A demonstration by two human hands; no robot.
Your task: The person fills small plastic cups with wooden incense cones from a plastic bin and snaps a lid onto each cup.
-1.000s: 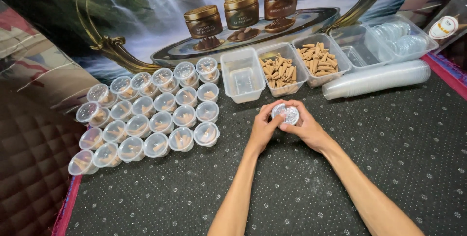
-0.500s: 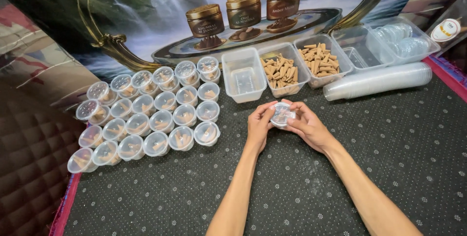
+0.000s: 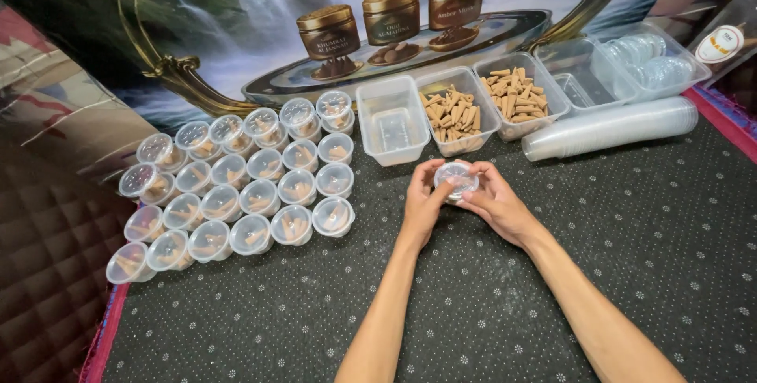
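Right now I see both hands meeting over the dark dotted surface [image 3: 599,217], closed together around one small clear cup [image 3: 456,179]. My left hand [image 3: 424,203] grips it from nine o'clock, thumb laid across its lid; my right hand [image 3: 497,203] cups it from three o'clock, fingers curled round the far rim. So the cup sits between the two palms, lifted a little. At nine o'clock from the hands lies a block of filled lidded cups [image 3: 244,186] in rows. At twelve o'clock stand an empty clear tub [image 3: 392,121] and two tubs of brown sticks [image 3: 485,103]. At two o'clock lies a long sleeve of stacked cups [image 3: 611,127].
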